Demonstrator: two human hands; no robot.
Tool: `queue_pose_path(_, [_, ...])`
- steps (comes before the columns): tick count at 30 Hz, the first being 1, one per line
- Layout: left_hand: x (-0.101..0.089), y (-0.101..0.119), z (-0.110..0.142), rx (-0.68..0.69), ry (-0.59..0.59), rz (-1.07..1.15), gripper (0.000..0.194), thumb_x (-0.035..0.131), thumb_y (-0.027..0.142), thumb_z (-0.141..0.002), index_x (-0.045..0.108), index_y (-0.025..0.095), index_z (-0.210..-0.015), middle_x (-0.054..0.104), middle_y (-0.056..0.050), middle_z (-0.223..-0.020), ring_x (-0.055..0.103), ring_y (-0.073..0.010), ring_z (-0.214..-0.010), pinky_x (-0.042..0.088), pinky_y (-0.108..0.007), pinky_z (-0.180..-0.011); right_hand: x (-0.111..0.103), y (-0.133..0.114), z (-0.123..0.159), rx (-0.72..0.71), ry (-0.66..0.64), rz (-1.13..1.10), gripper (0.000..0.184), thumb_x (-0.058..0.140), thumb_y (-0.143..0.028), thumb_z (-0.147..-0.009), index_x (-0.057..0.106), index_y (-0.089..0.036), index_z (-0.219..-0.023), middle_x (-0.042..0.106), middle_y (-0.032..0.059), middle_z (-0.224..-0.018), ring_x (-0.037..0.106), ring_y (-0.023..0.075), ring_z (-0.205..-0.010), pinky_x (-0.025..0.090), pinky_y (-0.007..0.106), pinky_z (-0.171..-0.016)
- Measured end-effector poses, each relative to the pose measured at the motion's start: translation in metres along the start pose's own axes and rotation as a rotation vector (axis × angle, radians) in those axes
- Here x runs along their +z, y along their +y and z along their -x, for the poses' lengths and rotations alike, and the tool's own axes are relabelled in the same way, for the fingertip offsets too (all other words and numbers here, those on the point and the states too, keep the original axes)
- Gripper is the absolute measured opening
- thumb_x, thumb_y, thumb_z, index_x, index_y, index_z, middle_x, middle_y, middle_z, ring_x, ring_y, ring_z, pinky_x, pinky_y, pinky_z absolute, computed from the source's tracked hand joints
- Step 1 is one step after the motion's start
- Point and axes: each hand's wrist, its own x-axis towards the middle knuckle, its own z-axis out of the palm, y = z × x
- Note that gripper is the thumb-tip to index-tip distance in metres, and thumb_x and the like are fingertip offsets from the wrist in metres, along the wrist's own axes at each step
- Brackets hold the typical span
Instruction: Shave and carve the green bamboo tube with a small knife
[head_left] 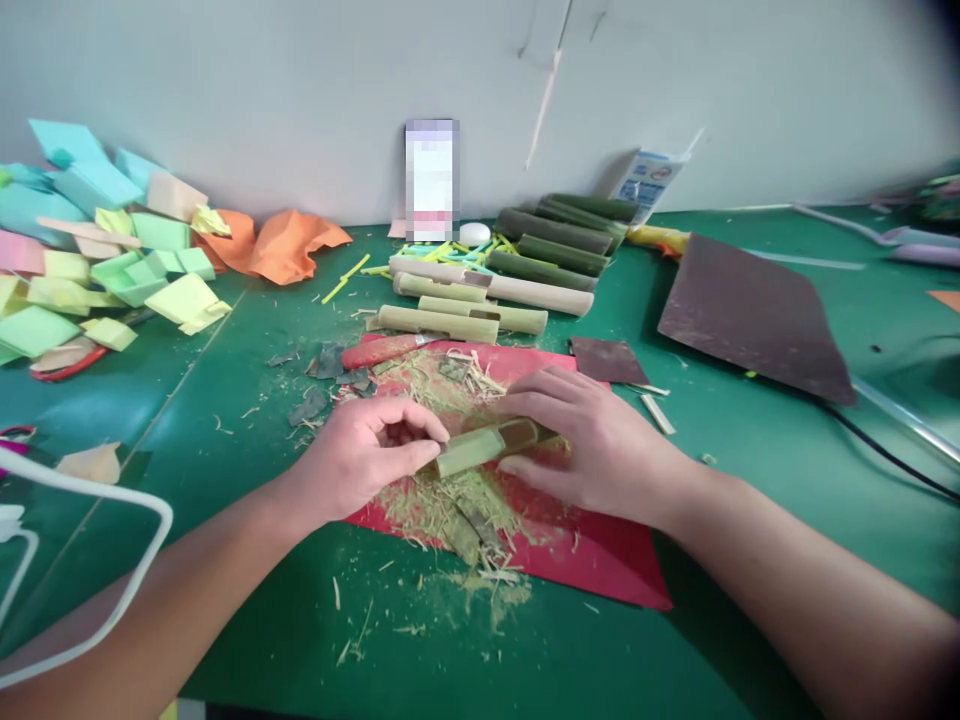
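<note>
A short green bamboo tube [472,450] with a notch cut in its upper side lies slanted over a red sheet [615,560]. My right hand [585,430] grips its right end, fingers over the far side and thumb on the near side. At the tube's left end, my left hand [367,450] is closed in a pinch. A small dark scrap that looks like sandpaper shows between its thumb and forefinger, mostly hidden. Pale shavings and dust [450,500] lie under and around the tube. Just behind is a red-handled tool [386,350], partly covered by shavings.
Several pale bamboo tubes [461,322] and dark green ones [562,230] lie behind. A phone [431,180] leans on the wall. Dark sandpaper sheets [757,320] are at right, folded coloured paper [112,240] at left. A white cable [161,520] loops across the left foreground.
</note>
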Motion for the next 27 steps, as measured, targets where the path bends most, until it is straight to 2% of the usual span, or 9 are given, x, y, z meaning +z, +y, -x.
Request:
queue_pose_path(2, [0.001, 0.002, 0.0, -0.024, -0.001, 0.036, 0.013, 0.064, 0.023, -0.078, 0.066, 0.019, -0.09, 0.062, 0.001, -0.073, 0.055, -0.0082, -0.062, 0.043, -0.017, -0.056, 0.005, -0.004, -0.002, 0.007, 0.012, 0.0, 0.039, 0.063, -0.032, -0.076, 0.059, -0.019, -0.113, 0.062, 0.0084, -0.102, 0.055, 0.0232, -0.096, 0.045, 0.038, -0.083])
queue_pose_path(6, [0.0, 0.004, 0.0, -0.053, 0.01, 0.057, 0.019, 0.065, 0.024, -0.076, 0.064, 0.02, -0.095, 0.062, 0.0, -0.077, 0.057, -0.0106, -0.066, 0.045, -0.019, -0.057, 0.012, -0.007, -0.006, -0.016, -0.014, -0.018, 0.03, 0.062, -0.028, -0.077, 0.062, -0.019, -0.105, 0.062, 0.0082, -0.098, 0.056, 0.0219, -0.092, 0.045, 0.037, -0.08])
queue_pose_path(11, [-0.002, 0.004, -0.001, -0.043, -0.028, -0.033, 0.012, 0.059, 0.023, -0.08, 0.067, 0.021, -0.088, 0.063, 0.0, -0.074, 0.055, -0.0105, -0.062, 0.043, -0.02, -0.055, 0.015, -0.005, -0.009, -0.027, 0.004, -0.074, 0.025, 0.064, -0.03, -0.076, 0.061, -0.018, -0.097, 0.063, 0.0069, -0.093, 0.057, 0.0199, -0.088, 0.044, 0.035, -0.077])
queue_pose_path(16, [-0.002, 0.003, -0.002, -0.124, -0.052, -0.005, 0.01, 0.062, 0.025, -0.078, 0.067, 0.02, -0.085, 0.06, 0.002, -0.064, 0.052, -0.0088, -0.053, 0.042, -0.019, -0.049, 0.015, -0.003, -0.008, -0.012, -0.008, -0.073, 0.025, 0.066, -0.031, -0.075, 0.061, -0.018, -0.096, 0.063, 0.0065, -0.093, 0.057, 0.0205, -0.086, 0.043, 0.034, -0.075])
queue_pose_path(22, [-0.004, 0.001, -0.003, -0.161, -0.1, 0.101, 0.016, 0.065, 0.022, -0.077, 0.064, 0.02, -0.092, 0.061, 0.001, -0.071, 0.057, -0.0094, -0.059, 0.046, -0.018, -0.053, 0.014, -0.003, -0.008, -0.008, -0.024, -0.082, 0.024, 0.065, -0.032, -0.076, 0.06, -0.02, -0.096, 0.063, 0.006, -0.092, 0.056, 0.0204, -0.086, 0.042, 0.034, -0.074])
queue_pose_path(27, [-0.001, 0.001, -0.003, -0.148, -0.056, 0.063, 0.011, 0.066, 0.02, -0.074, 0.063, 0.018, -0.085, 0.061, 0.0, -0.072, 0.057, -0.0099, -0.064, 0.047, -0.019, -0.057, 0.014, -0.003, -0.008, -0.002, -0.021, -0.097, 0.023, 0.066, -0.033, -0.074, 0.06, -0.02, -0.092, 0.063, 0.0055, -0.09, 0.056, 0.0202, -0.085, 0.042, 0.034, -0.074])
